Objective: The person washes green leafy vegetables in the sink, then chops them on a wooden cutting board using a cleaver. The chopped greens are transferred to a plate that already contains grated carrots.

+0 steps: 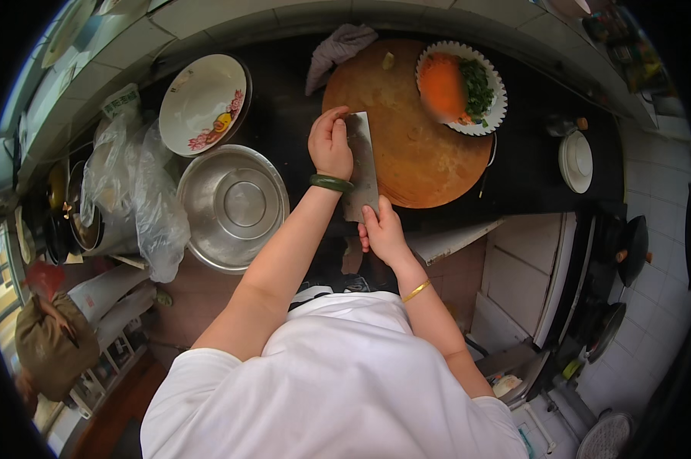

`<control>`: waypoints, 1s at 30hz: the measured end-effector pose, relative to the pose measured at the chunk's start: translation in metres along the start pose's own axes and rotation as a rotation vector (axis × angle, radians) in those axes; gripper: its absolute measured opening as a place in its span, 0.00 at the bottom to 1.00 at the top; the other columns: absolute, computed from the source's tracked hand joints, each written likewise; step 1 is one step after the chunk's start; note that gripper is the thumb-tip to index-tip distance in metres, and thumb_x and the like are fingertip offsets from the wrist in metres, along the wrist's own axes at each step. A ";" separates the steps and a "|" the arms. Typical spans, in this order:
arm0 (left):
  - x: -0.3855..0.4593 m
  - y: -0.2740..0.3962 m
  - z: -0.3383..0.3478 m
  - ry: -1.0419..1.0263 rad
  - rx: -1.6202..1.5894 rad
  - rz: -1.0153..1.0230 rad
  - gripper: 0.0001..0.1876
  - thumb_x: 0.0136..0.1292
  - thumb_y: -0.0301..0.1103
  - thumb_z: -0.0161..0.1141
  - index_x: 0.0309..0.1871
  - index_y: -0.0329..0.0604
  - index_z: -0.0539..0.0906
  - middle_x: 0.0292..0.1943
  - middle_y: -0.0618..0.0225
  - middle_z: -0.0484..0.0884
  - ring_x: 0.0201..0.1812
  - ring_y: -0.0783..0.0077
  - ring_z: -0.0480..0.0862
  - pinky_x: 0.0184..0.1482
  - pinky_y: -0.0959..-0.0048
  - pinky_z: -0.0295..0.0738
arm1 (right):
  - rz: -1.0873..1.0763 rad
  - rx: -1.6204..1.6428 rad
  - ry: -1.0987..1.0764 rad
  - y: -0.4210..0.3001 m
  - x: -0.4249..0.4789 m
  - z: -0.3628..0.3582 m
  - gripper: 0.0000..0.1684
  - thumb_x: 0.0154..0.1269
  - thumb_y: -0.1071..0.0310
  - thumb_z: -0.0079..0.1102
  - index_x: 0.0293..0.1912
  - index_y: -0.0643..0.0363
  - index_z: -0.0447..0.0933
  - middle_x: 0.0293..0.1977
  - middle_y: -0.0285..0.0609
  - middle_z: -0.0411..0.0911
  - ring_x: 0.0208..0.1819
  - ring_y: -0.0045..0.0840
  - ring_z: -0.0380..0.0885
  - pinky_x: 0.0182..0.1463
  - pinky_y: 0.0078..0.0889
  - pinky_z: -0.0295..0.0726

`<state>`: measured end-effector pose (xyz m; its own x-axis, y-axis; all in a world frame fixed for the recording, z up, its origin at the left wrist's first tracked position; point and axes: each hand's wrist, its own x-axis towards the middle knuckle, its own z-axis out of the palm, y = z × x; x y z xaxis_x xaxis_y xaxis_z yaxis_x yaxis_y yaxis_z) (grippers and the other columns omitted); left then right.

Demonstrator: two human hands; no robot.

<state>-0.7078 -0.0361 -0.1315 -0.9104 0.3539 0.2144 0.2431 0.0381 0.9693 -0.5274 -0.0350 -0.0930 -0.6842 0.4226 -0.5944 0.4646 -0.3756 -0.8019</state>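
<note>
My right hand (387, 232) grips a cleaver (361, 166) at its handle end, with the broad metal blade pointing away from me. Against the blade's left side is my left hand (329, 146), its fingers close together and a dark green bangle at the wrist; whether it grips the blade cannot be told. The blade overlaps the left edge of a round wooden chopping board (426, 163). A small pale food piece (388, 61) lies near the board's far edge. On its far right rests a scalloped white dish (499, 117) with shredded carrot (440, 86) and chopped greens (476, 86).
A crumpled cloth (340, 49) touches the board's far left. Left of my hands are a stainless steel basin (208, 221), a flower-patterned bowl (199, 103) and plastic bags (162, 201). Small white dishes (578, 163) stand at right. A person in brown (53, 356) appears far left.
</note>
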 end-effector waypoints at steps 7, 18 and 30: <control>0.038 0.049 -0.007 -0.007 -0.942 -0.452 0.14 0.77 0.28 0.45 0.54 0.26 0.78 0.56 0.51 0.81 0.59 0.56 0.81 0.63 0.61 0.77 | 0.108 0.432 -0.117 -0.044 -0.009 -0.025 0.07 0.81 0.63 0.46 0.50 0.54 0.63 0.23 0.35 0.68 0.17 0.15 0.66 0.20 0.23 0.71; 0.035 0.136 0.140 -0.808 0.490 1.007 0.33 0.62 0.46 0.65 0.68 0.42 0.75 0.74 0.63 0.66 0.77 0.58 0.61 0.77 0.54 0.56 | -0.007 0.468 -0.063 -0.125 -0.012 -0.150 0.21 0.72 0.75 0.42 0.61 0.49 0.61 0.28 0.37 0.69 0.20 0.16 0.67 0.23 0.23 0.71; 0.105 0.091 0.270 -0.560 0.857 0.831 0.28 0.70 0.46 0.58 0.70 0.46 0.72 0.76 0.65 0.61 0.77 0.59 0.58 0.78 0.55 0.54 | -0.016 0.125 -0.092 -0.130 -0.017 -0.271 0.07 0.72 0.76 0.44 0.48 0.60 0.62 0.26 0.39 0.72 0.18 0.13 0.69 0.19 0.21 0.74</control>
<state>-0.6909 0.2563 -0.0537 -0.1771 0.8876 0.4253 0.9813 0.1259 0.1458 -0.4236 0.2305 0.0053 -0.7422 0.3543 -0.5689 0.3834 -0.4718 -0.7940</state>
